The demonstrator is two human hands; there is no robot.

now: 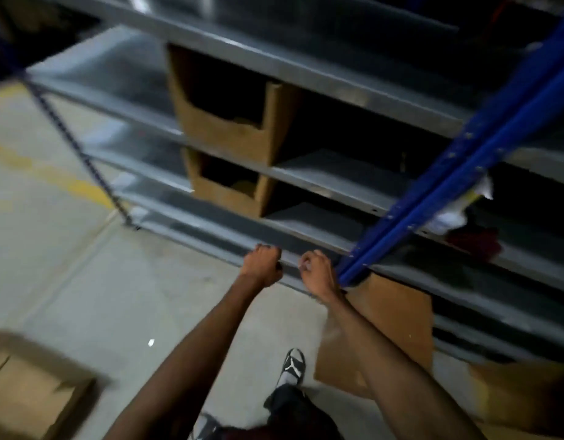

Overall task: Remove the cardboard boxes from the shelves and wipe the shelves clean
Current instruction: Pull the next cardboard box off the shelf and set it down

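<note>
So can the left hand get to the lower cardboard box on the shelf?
Probably yes. The lower cardboard box sits open-fronted at the shelf's edge, above and left of the left hand, with nothing between them.

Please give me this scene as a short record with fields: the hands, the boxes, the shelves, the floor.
left hand: fingers curled, at the front edge of a low shelf; grip unclear from blur
right hand: fingers curled, beside the blue post
upper box: cardboard, open front, on a shelf
lower box: cardboard, on the shelf below
floor: concrete, yellow line; flat cardboard leaning by the rack; another box at the lower left
cloth: none seen in either hand
</note>
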